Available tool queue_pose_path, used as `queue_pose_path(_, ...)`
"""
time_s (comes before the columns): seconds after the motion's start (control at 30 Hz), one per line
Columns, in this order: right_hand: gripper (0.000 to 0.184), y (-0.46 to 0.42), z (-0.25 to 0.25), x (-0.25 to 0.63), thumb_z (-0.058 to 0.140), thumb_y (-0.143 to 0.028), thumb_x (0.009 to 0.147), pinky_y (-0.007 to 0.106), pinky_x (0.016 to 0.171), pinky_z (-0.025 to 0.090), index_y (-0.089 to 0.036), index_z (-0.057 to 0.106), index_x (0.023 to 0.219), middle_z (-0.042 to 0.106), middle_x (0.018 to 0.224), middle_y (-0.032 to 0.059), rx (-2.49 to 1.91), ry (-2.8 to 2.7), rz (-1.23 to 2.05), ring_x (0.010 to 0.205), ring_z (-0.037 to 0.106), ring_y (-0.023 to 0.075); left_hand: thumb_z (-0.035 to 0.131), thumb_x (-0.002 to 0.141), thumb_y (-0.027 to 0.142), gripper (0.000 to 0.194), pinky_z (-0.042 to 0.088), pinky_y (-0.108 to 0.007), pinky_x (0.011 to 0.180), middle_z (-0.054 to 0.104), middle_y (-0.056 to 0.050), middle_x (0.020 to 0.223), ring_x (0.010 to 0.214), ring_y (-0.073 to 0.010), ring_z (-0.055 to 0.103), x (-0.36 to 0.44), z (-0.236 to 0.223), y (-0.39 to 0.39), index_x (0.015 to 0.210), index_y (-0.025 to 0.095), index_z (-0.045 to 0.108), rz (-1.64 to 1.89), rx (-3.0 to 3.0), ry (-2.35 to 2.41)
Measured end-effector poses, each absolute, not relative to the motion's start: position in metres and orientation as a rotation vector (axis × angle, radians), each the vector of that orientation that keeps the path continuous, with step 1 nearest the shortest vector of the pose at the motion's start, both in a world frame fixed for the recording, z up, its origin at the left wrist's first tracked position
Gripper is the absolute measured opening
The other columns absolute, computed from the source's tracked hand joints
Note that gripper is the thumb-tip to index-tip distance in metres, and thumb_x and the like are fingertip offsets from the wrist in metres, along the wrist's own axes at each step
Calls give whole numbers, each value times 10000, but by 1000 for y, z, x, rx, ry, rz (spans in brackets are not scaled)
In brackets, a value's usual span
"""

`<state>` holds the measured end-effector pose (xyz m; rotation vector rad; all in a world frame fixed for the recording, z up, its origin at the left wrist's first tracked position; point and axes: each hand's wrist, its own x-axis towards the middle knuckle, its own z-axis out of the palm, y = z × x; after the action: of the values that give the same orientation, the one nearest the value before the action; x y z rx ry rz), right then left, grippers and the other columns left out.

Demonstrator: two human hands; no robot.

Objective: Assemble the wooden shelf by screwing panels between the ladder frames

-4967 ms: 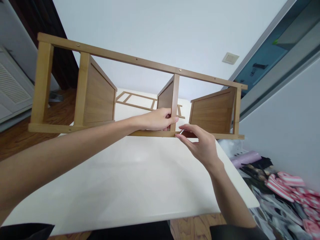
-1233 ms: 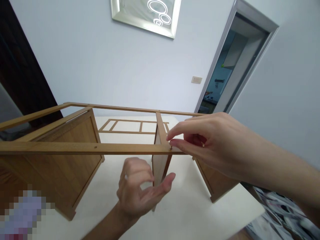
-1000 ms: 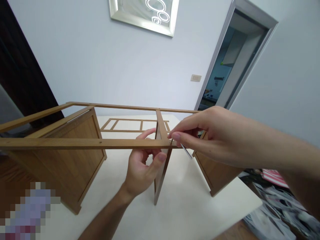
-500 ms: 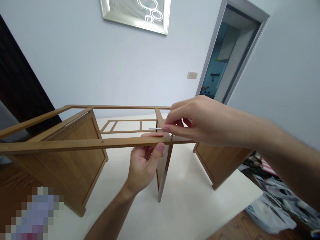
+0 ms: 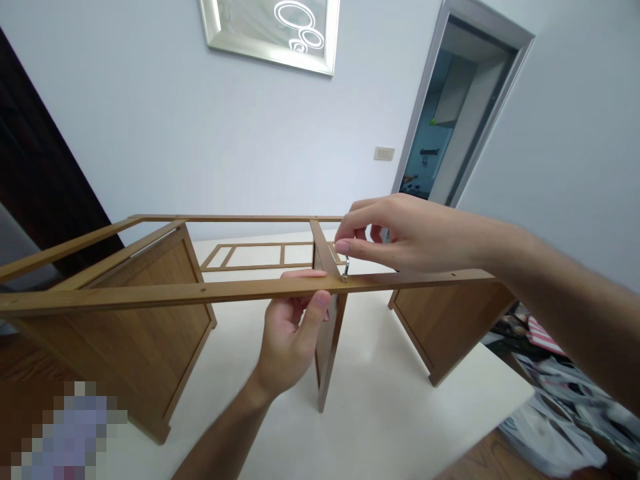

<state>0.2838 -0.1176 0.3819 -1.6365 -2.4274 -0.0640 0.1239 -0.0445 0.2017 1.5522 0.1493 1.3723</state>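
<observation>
My left hand [image 5: 293,340] is closed around the front wooden rail [image 5: 250,288] of a frame, thumb against its near edge and one finger across its top. Just right of those fingers, a small metal hex key [image 5: 347,265] stands in the rail, its lower end at a bolt head [image 5: 344,278] where the middle panel [image 5: 330,347] meets the rail. My right hand [image 5: 385,230] is above it, thumb and fingertips pinched at the key's upper end. The rest of the key is hidden by the fingers.
The frame stands on a white table [image 5: 385,413]. Wooden side panels stand left [image 5: 135,320] and right [image 5: 445,327]. Behind lies a slim wooden lattice [image 5: 250,268]. Plastic bags [image 5: 550,427] are on the floor at right. A doorway [image 5: 450,113] opens beyond.
The key's long arm, which pointed left from my right fingers, no longer shows that way. My right hand has shifted slightly right, uncovering the bolt. My left hand keeps its hold on the rail.
</observation>
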Motion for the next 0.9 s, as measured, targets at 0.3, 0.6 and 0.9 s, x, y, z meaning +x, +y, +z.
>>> queue_pose_path(0.3, 238, -139, 374, 300, 574, -375, 988, 265, 692, 475, -245, 767, 1036, 770, 988, 15, -1677, -2369, -88, 807, 680, 152, 628, 1013, 400, 209, 505, -179, 679, 625, 21, 868, 695, -67, 559, 123, 199, -42, 1158, 249, 626, 1375, 1584, 155)
queue_pose_path(0.6, 274, -171, 362, 287, 519, -334, 1041, 304, 579, 419, -205, 745, 954, 696, 799, 32, -1610, -2364, -412, 625, 584, 137, 634, 1004, 404, 237, 522, -207, 667, 642, -6, 888, 695, -90, 584, 123, 201, -43, 1155, 222, 625, 1388, 1577, 164)
queue_pose_path(0.9, 341, -196, 340, 277, 396, -247, 1086, 342, 807, 533, -270, 610, 1351, 728, 1138, 50, -1381, -2421, -675, 967, 687, 200, 628, 1012, 399, 217, 513, -189, 646, 603, 42, 765, 653, -73, 585, 124, 201, -43, 1151, 233, 615, 1387, 1564, 127)
